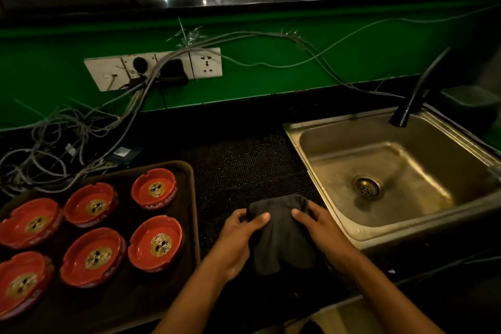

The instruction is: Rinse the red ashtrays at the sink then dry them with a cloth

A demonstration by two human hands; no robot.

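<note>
Several red ashtrays (155, 242) with gold emblems sit on a dark brown tray (189, 198) at the lower left. A dark grey cloth (282, 241) hangs bunched between my hands over the black mesh mat. My left hand (241, 236) grips the cloth's left side, thumb on top. My right hand (314, 228) grips its right side. Whether an ashtray is wrapped inside the cloth cannot be told. The steel sink (320, 168) lies to the right, its basin holding nothing, with a black faucet (414, 95) above it that is not running.
A black mesh mat (244, 160) covers the counter between tray and sink. Tangled grey cables (54, 144) lie behind the tray, below a wall socket panel (154, 68) on the green wall. The counter's front edge runs just below my forearms.
</note>
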